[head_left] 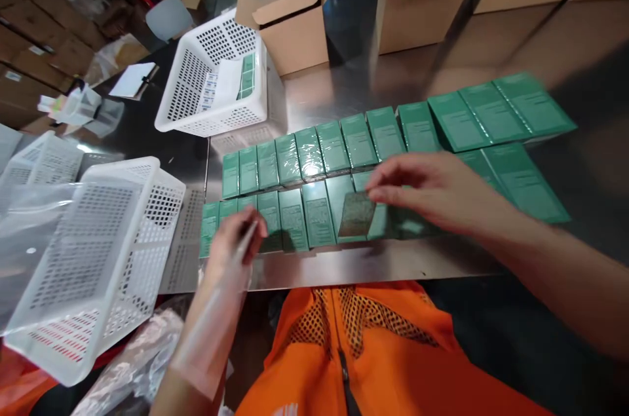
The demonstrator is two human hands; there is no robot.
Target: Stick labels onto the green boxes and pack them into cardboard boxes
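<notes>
From the head camera, 2 rows of flat green boxes (358, 141) lie side by side on a steel table (344, 265), the far row running from left of centre out to the right, the near row just below it. The right hand (432, 190) reaches in over the near row, fingers bent and drawn together at the tips, pinching the top edge of a darker, brownish-green box (357, 214) that lies among the near-row boxes; motion blur makes it hard to tell whether that box is lifted or flat. The left hand (236, 236) rests at the left end of the near row, fingers curled loosely, with what seems to be a clear plastic sleeve (216, 318) lying along hand and forearm. To the left, a white perforated basket (93, 265) sits tilted at the table edge; a second white basket (216, 75) stands beyond the rows, holding a few green boxes. Open cardboard cartons (295, 16) stand behind. An orange vest (363, 350) fills the lower middle.
</notes>
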